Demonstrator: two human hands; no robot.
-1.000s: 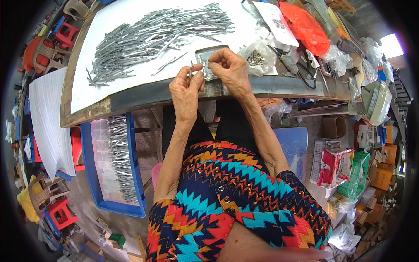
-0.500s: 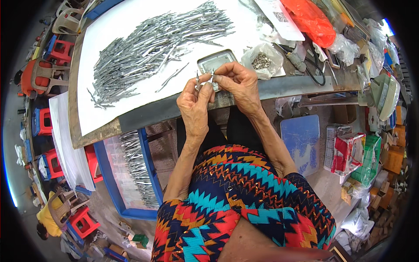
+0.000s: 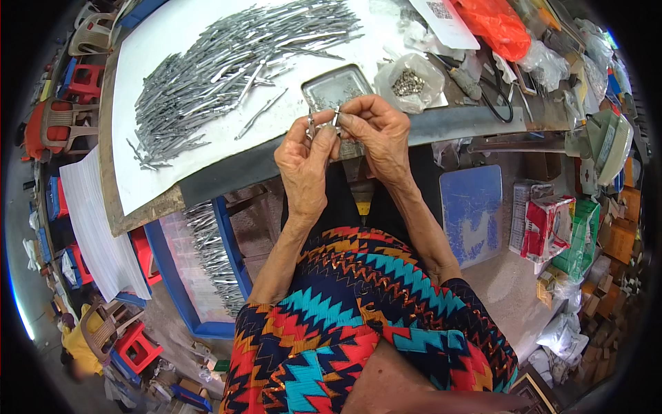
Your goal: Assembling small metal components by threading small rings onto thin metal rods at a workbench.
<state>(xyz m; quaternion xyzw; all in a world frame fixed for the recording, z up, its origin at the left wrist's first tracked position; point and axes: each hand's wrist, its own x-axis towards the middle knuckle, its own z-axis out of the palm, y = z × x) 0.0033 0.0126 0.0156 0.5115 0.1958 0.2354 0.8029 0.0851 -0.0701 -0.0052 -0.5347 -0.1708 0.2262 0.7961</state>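
- Over the near edge of the table (image 3: 227,171), two bare hands work close together, fingertips almost meeting.
- The left hand (image 3: 303,165) has its thumb and forefinger closed on a slim metal piece (image 3: 310,127), which stands roughly upright between them.
- The right hand (image 3: 379,134) pinches a small shiny part (image 3: 336,116) between thumb and forefinger, just beside that metal piece; whether the two touch, I can't tell from here.
- Right behind the fingers sits a shallow grey tray (image 3: 307,88), with tiny bits scattered in it.
- Just to the right of the tray, a clear bag (image 3: 431,96) lies open around a heap of small metal fittings (image 3: 408,83).
- A broad pile of grey rods (image 3: 207,86) covers much of the white sheet (image 3: 155,181); a rod or two (image 3: 261,114) lie apart from it, nearer the left hand.
- Below the table, on the person's left, a blue crate (image 3: 164,265) holds more rods (image 3: 215,259).
- A red bag (image 3: 491,27) lies toward the table's far right.
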